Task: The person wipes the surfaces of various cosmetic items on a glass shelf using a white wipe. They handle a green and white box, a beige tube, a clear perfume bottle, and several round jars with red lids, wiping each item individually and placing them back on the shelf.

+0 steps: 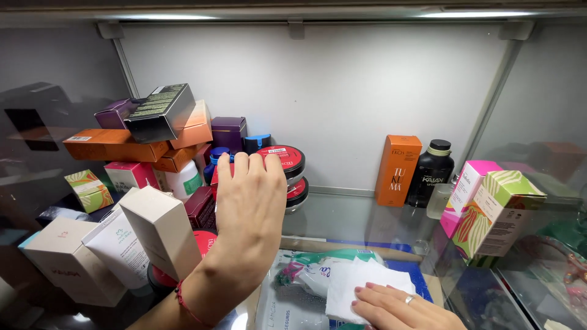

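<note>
The left hand (251,195) reaches open, fingers straight, toward 2 stacked red jars (292,174) at the glass shelf's (354,220) back edge. The right hand (397,305) presses flat on a white cloth (354,284) near the front edge.

Lit glass display case (342,220), white back wall (342,91)

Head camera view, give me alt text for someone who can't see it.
A left hand reaches toward stacked red-lidded jars among piled cosmetic boxes on a glass shelf. The right hand presses a white cloth onto the glass.
</note>
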